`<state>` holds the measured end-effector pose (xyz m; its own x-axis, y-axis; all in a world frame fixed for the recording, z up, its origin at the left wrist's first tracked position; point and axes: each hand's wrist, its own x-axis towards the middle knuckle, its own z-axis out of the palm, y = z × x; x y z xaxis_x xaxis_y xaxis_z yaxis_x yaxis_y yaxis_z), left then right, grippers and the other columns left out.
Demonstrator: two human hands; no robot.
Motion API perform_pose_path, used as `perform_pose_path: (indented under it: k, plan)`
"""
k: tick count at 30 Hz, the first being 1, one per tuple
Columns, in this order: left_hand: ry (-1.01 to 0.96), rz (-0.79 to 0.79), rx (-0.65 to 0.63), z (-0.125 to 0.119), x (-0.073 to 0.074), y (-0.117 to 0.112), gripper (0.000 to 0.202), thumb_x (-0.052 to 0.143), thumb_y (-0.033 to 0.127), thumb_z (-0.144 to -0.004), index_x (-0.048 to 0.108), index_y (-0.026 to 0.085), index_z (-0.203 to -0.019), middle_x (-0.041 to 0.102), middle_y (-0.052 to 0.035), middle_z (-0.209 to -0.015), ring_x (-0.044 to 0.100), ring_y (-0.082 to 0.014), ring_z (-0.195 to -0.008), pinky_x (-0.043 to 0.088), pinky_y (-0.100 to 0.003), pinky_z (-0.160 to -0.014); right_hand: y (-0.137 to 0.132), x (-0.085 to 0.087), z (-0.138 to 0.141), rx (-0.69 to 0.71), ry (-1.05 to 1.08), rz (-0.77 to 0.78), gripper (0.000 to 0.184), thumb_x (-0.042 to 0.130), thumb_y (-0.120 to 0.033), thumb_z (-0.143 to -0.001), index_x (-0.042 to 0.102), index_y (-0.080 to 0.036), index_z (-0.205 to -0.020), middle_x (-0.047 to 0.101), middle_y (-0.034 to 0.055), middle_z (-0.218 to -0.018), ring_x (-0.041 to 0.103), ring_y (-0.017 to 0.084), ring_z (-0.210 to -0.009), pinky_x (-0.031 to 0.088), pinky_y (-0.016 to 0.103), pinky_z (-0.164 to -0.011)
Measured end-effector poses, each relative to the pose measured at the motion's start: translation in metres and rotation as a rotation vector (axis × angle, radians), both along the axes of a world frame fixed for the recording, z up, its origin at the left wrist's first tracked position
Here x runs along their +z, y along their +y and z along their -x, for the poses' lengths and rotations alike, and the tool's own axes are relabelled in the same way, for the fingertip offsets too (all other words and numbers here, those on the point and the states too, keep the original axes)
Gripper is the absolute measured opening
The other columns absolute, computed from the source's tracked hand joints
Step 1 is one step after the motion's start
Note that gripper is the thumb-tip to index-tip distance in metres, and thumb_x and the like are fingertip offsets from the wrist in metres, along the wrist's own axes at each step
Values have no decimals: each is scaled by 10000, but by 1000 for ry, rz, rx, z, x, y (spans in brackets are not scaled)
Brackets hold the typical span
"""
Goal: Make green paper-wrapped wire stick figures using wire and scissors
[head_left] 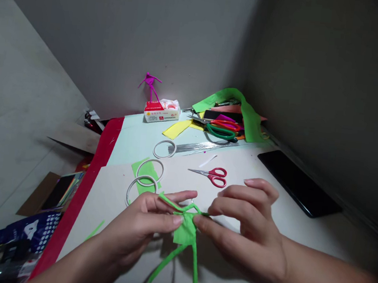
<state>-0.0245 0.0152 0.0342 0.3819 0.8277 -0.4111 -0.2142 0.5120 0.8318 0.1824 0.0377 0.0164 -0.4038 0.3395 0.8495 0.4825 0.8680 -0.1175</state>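
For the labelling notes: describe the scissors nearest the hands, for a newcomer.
On the pale board, look beyond the right hand. Those scissors have red handles and closed blades pointing left, and lie alone, unlike the red-handled pair and green-handled pair heaped farther back.

a cream card sheet (108,200) on a pale blue board (135,140) holds red-handled scissors (207,175), wire rings (151,159) and a black phone (297,182) (screen dark).
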Motion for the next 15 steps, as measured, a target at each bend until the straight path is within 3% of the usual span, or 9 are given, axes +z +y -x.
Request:
perform_pose_path:
  k: [6,15]
  plan:
    - [10,3,-7,0,2,-1,97,705,140,-747,793,154,-787,554,-123,-1380,426,-351,-1321,254,-483,-1128,2,-1,2,24,19,30,193,590,-104,-848,708,-250,-801,677,-19,-760,554,162,-814,301,442,-854]
    - [42,41,61,-3,2,2,26,774,172,-703,770,147,-708,628,-124,-1290,495,-313,-1263,305,-426,-1090,1,1,2,54,17,50,197,551,-114,-890,705,-218,-823,680,-21,-735,554,160,-794,265,428,-854]
